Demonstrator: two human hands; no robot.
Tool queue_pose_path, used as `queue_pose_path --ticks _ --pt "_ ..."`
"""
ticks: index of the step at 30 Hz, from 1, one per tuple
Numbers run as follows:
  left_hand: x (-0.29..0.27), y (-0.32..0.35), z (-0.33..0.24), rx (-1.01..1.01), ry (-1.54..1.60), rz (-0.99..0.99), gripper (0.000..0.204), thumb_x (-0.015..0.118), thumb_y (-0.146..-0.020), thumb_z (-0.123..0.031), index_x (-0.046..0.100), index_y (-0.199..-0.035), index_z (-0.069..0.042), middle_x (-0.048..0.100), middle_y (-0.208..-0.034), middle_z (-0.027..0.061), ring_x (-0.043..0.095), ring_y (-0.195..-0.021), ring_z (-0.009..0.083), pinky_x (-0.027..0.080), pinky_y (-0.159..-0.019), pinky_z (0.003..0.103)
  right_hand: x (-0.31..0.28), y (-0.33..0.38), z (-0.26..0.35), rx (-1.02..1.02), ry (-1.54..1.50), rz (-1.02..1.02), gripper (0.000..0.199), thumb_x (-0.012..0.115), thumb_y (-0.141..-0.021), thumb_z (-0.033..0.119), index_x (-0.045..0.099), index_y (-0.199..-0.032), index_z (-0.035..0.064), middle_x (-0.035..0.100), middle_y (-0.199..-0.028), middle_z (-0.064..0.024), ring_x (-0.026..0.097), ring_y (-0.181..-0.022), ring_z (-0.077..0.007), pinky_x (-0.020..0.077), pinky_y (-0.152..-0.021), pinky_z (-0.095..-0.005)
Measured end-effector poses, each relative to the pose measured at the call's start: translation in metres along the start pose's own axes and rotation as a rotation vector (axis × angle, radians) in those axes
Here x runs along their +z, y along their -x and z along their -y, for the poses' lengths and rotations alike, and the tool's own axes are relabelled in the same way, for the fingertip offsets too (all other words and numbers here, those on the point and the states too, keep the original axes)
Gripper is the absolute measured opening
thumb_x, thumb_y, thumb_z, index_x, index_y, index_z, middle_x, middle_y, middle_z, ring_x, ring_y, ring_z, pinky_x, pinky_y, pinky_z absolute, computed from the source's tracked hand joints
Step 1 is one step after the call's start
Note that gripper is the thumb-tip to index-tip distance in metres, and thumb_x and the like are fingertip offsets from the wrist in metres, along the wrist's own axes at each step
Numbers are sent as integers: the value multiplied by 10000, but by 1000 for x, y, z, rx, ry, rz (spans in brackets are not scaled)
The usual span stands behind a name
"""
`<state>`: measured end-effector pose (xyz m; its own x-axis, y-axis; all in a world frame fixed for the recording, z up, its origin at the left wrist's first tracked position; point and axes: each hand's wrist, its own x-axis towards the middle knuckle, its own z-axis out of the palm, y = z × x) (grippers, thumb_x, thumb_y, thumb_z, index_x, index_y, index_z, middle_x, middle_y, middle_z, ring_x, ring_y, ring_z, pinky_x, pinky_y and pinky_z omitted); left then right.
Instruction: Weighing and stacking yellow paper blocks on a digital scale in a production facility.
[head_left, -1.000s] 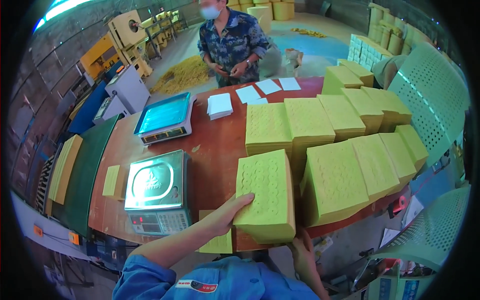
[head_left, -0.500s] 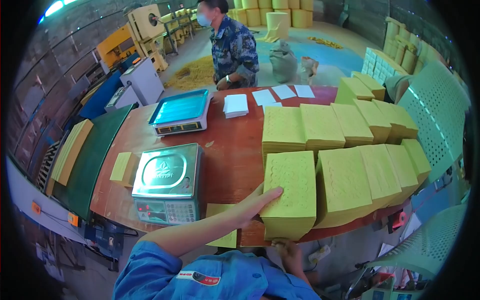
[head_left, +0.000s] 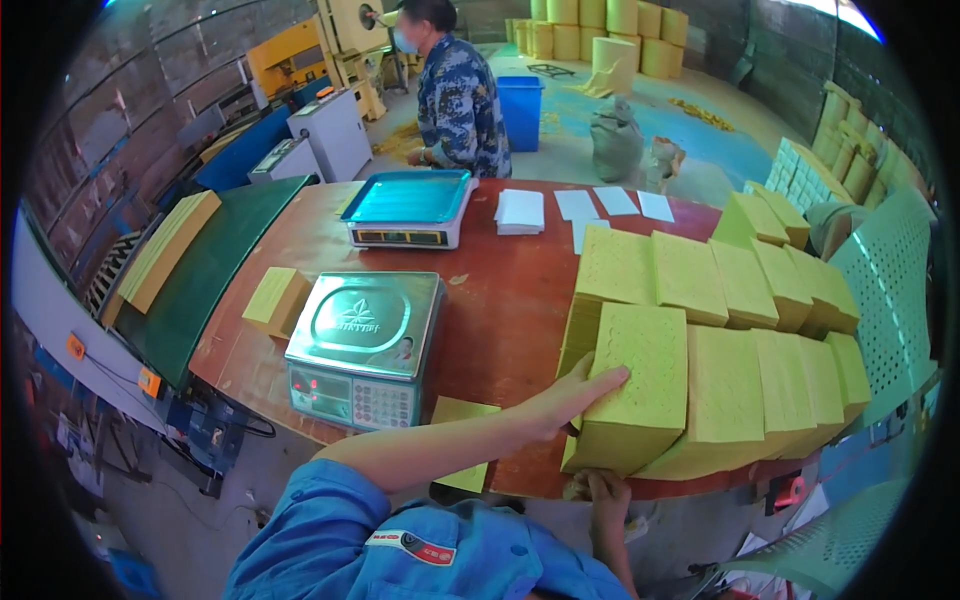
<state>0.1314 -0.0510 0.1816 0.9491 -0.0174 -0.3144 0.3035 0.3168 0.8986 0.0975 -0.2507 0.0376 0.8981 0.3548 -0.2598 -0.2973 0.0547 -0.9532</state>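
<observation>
My left hand (head_left: pixel 578 398) grips the left side of a stack of yellow paper sheets (head_left: pixel 645 345), its thumb lying over the embossed top. This stack stands at the front of the pile and leans against its neighbour. Below it, at the table's front edge, my right hand (head_left: pixel 600 487) is closed against the stack's bottom corner; whatever its fingers hold is hidden. More yellow paper stacks (head_left: pixel 712 385) stand in two rows on the right. To the left of my forearm a single yellow sheet (head_left: pixel 462 470) lies near the edge.
A digital scale with a steel plate (head_left: pixel 362 325) stands left of centre, beside a small yellow block (head_left: pixel 276 300). Behind it are a second scale with a blue tray (head_left: pixel 410 198) and white cards (head_left: pixel 520 210). A person in camouflage (head_left: pixel 460 105) stands across the red table (head_left: pixel 490 290).
The view has shifted, moving the table's things across it. The front stack has tipped, showing more of its front face, with both hands still at it. The person opposite has turned; a blue bin now shows.
</observation>
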Motion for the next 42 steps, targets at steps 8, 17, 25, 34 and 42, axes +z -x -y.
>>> queue_pose_path --ticks 8,17,25,34,42 --pt "-25 41 11 130 18 -121 834 507 -946 -506 90 -1534 -85 199 -1563 115 174 -1443 259 299 -1093 483 1 -1 3 18 42 -27 163 567 -873 72 674 -861 -50 670 -774 -81 624 -640 -135 520 -566 -260" --pt "-147 181 49 101 277 -199 450 467 -988 -299 482 -1348 -30 567 -1302 158 566 -1169 276 454 -983 435 36 15 14 47 52 -21 152 502 -910 51 626 -895 -35 655 -778 -112 642 -663 -167 516 -576 -267" --pt "-257 321 64 473 434 -631 376 482 -965 -312 582 -1145 3 657 -1109 142 625 -1026 224 508 -859 374 199 61 32 35 205 601 168 502 -923 30 630 -1007 -40 662 -892 -108 624 -816 -148 498 -733 -260" --pt "-432 479 118 392 427 -1145 376 466 -975 -309 572 -1156 2 661 -1081 157 648 -969 247 519 -852 369 384 121 -38 235 198 810 200 524 -928 21 624 -1091 -36 662 -968 -100 635 -914 -153 510 -803 -278" --pt "-599 483 75 280 -71 -882 572 519 -971 -357 386 -1431 -43 449 -1429 157 453 -1303 271 346 -1079 424 421 145 -72 -136 471 650 182 621 -873 118 636 -1021 14 665 -914 -164 665 -815 -242 510 -729 -335"
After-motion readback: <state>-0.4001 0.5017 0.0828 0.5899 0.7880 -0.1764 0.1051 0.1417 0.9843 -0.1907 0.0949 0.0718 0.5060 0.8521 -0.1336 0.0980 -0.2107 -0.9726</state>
